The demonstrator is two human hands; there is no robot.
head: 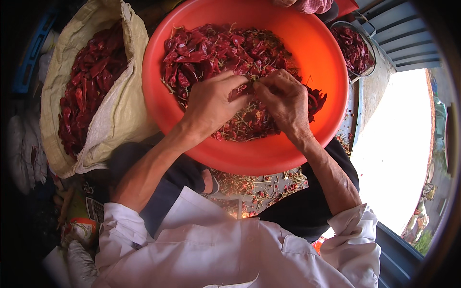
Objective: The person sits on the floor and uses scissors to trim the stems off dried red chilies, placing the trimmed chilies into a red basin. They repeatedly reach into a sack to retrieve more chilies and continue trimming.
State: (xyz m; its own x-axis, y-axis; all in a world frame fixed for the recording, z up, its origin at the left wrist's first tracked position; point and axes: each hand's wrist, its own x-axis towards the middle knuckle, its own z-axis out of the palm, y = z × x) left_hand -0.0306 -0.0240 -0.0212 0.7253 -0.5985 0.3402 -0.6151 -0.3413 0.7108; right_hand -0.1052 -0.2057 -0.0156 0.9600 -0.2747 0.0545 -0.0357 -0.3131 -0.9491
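A wide orange-red plastic basin stands in front of me, holding a heap of dried red chilli peppers with loose stems and broken bits among them. Over the heap, my left hand has its fingers curled around a dried chilli. My right hand meets it at the fingertips, thumb and forefinger pinched at a small greenish stem. The fingers partly hide what they hold. A few darker chillies lie on the basin's wall, beyond my right hand.
To the left, an open woven sack is full of dried chillies. A wire-rimmed basket at the upper right holds more. Another person's checked sleeve shows at the basin's far rim. Stems and scraps litter the floor between my legs.
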